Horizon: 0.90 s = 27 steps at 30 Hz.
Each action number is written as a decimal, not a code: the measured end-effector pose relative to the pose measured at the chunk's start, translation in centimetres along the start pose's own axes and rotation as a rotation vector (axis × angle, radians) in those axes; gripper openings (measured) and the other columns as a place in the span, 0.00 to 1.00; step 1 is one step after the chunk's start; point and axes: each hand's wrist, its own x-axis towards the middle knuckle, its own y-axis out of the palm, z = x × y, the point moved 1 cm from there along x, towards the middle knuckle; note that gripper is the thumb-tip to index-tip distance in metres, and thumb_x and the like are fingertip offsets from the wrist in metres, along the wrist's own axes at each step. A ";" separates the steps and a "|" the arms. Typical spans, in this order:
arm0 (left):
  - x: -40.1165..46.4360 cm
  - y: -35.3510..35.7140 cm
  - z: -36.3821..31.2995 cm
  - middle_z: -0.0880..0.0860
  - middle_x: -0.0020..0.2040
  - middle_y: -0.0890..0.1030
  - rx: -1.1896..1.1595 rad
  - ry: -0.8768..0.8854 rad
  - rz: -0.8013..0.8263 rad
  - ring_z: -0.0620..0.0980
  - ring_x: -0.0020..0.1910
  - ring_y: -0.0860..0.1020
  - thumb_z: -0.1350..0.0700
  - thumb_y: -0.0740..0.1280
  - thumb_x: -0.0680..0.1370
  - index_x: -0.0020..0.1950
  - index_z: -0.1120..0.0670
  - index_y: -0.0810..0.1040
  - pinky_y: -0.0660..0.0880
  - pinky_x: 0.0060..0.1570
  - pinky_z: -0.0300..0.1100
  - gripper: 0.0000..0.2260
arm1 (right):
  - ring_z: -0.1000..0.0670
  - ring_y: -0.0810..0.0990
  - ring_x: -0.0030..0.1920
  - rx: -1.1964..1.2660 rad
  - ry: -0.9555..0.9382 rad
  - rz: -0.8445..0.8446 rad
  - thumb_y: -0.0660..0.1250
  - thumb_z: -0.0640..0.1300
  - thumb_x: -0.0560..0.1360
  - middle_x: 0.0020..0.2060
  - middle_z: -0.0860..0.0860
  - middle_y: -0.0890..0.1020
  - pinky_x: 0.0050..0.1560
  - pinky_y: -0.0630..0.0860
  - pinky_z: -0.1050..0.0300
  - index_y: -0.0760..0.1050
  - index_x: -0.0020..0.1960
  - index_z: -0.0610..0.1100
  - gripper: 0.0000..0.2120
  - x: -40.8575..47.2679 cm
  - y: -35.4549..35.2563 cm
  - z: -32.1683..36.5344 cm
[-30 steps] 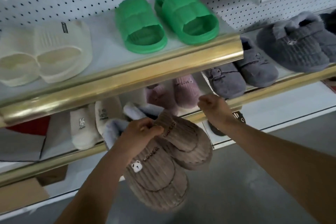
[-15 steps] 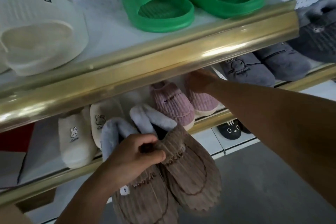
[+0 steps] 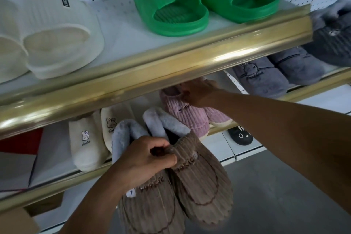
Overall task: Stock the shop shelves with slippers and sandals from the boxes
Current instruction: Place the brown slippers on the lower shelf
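My left hand (image 3: pixel 144 159) grips a pair of brown corduroy slippers (image 3: pixel 191 188) by their collars; they hang toes down in front of the middle shelf, their grey fleece lining (image 3: pixel 161 121) sticking up. My right hand (image 3: pixel 199 91) reaches under the upper shelf's gold rail (image 3: pixel 152 74) and holds the pink corduroy slippers (image 3: pixel 186 114) at their openings on the middle shelf. To the left of the pink pair stands a cream pair with rabbit motifs (image 3: pixel 89 142).
The upper shelf carries green slides (image 3: pixel 190 2) and cream slides (image 3: pixel 57 34). Grey fleece slippers (image 3: pixel 275 74) sit on the neighbouring shelf to the right. A black slipper (image 3: pixel 241 136) lies on the bottom shelf. A red and white box (image 3: pixel 19 156) stands at left. Grey floor lies below.
My right hand has reached further under the upper shelf and taken hold of the pink slippers. The view has moved closer to the shelves. My left hand keeps its grip on the brown pair.
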 end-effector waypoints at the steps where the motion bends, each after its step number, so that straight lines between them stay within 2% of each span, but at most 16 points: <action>1: -0.2 0.0 0.0 0.47 0.34 0.80 0.008 0.019 0.007 0.41 0.37 0.78 0.50 0.72 0.73 0.41 0.51 0.82 0.71 0.42 0.37 0.05 | 0.45 0.65 0.71 0.033 -0.011 -0.035 0.54 0.55 0.81 0.71 0.50 0.68 0.65 0.61 0.57 0.62 0.74 0.52 0.22 -0.4 0.1 -0.1; 3: -0.5 0.0 -0.2 0.45 0.33 0.78 0.018 0.052 0.011 0.39 0.35 0.76 0.49 0.72 0.72 0.39 0.49 0.81 0.70 0.40 0.35 0.05 | 0.46 0.64 0.71 0.122 -0.001 -0.096 0.56 0.57 0.79 0.71 0.54 0.67 0.66 0.63 0.57 0.63 0.73 0.58 0.22 -1.3 0.0 -0.7; 5: -0.8 0.1 -0.6 0.44 0.31 0.75 0.034 0.079 -0.007 0.38 0.32 0.73 0.53 0.72 0.73 0.36 0.47 0.80 0.68 0.38 0.35 0.07 | 0.46 0.66 0.70 0.223 0.040 -0.105 0.56 0.63 0.76 0.71 0.56 0.69 0.63 0.69 0.54 0.66 0.69 0.63 0.22 -1.9 -0.5 -1.7; 7: -1.1 0.2 -1.1 0.45 0.30 0.74 0.065 0.104 -0.026 0.39 0.32 0.73 0.54 0.73 0.73 0.36 0.48 0.79 0.67 0.36 0.34 0.06 | 0.45 0.71 0.66 0.260 0.057 -0.136 0.51 0.68 0.70 0.69 0.54 0.72 0.60 0.70 0.54 0.69 0.66 0.65 0.26 -3.1 -1.7 -2.2; 9: -1.4 0.3 -1.7 0.48 0.32 0.76 0.080 0.117 -0.048 0.40 0.32 0.74 0.51 0.72 0.70 0.38 0.49 0.80 0.68 0.36 0.34 0.04 | 0.44 0.74 0.64 0.214 0.059 -0.190 0.49 0.68 0.68 0.66 0.53 0.75 0.61 0.72 0.53 0.70 0.65 0.64 0.28 -4.4 -2.9 -2.6; 12: -1.8 0.4 -2.5 0.47 0.32 0.78 0.096 0.102 -0.079 0.39 0.32 0.75 0.45 0.70 0.65 0.38 0.49 0.80 0.68 0.35 0.31 0.08 | 0.44 0.73 0.65 0.191 0.105 -0.209 0.59 0.62 0.72 0.67 0.53 0.75 0.61 0.71 0.52 0.68 0.66 0.67 0.22 -5.8 -4.0 -3.8; 14: -1.8 0.4 -3.0 0.46 0.29 0.75 0.107 0.094 -0.091 0.39 0.30 0.73 0.50 0.71 0.67 0.35 0.49 0.79 0.66 0.33 0.31 0.05 | 0.45 0.73 0.65 0.118 0.101 -0.191 0.59 0.61 0.73 0.68 0.54 0.74 0.56 0.71 0.53 0.66 0.68 0.67 0.23 -6.9 -4.1 -4.4; 16: -1.6 0.3 -3.4 0.46 0.27 0.73 0.133 0.092 -0.115 0.40 0.28 0.71 0.58 0.72 0.71 0.33 0.50 0.78 0.65 0.30 0.30 0.08 | 0.46 0.74 0.64 0.021 0.086 -0.167 0.56 0.60 0.74 0.63 0.53 0.76 0.47 0.70 0.54 0.68 0.67 0.62 0.21 -8.6 -4.1 -5.0; 18: -1.1 0.2 -3.9 0.46 0.26 0.73 0.185 0.082 -0.124 0.40 0.27 0.71 0.60 0.71 0.72 0.32 0.51 0.77 0.64 0.29 0.30 0.10 | 0.47 0.76 0.58 -0.002 0.077 -0.107 0.55 0.59 0.75 0.55 0.54 0.75 0.40 0.66 0.57 0.73 0.60 0.57 0.17 -10.6 -3.8 -5.5; 21: -0.1 0.2 -4.4 0.45 0.26 0.72 0.222 0.108 -0.103 0.40 0.26 0.69 0.57 0.70 0.71 0.34 0.49 0.76 0.64 0.30 0.32 0.07 | 0.51 0.75 0.56 0.024 0.005 0.024 0.59 0.58 0.75 0.58 0.59 0.71 0.43 0.69 0.58 0.74 0.59 0.56 0.16 -14.1 -3.1 -5.7; 23: 0.6 0.0 -5.0 0.45 0.26 0.71 0.209 0.134 -0.104 0.41 0.25 0.69 0.50 0.69 0.68 0.35 0.51 0.75 0.64 0.29 0.33 0.06 | 0.53 0.73 0.50 0.048 -0.040 0.130 0.62 0.55 0.75 0.51 0.62 0.68 0.46 0.71 0.59 0.76 0.54 0.54 0.11 -16.3 -2.5 -5.8; 25: 1.8 -0.2 -5.6 0.46 0.26 0.71 0.195 0.156 -0.139 0.41 0.26 0.70 0.50 0.68 0.68 0.36 0.53 0.75 0.66 0.29 0.34 0.08 | 0.54 0.68 0.45 0.040 -0.066 0.217 0.62 0.54 0.76 0.47 0.62 0.65 0.41 0.68 0.63 0.77 0.50 0.53 0.08 -18.3 -1.8 -5.8; 27: 3.6 -0.4 -6.5 0.49 0.29 0.72 0.225 0.158 -0.189 0.42 0.29 0.71 0.49 0.67 0.68 0.37 0.55 0.75 0.68 0.32 0.38 0.09 | 0.54 0.72 0.46 0.079 -0.033 0.257 0.62 0.55 0.76 0.48 0.66 0.65 0.44 0.69 0.62 0.77 0.53 0.54 0.10 -19.6 -0.9 -6.0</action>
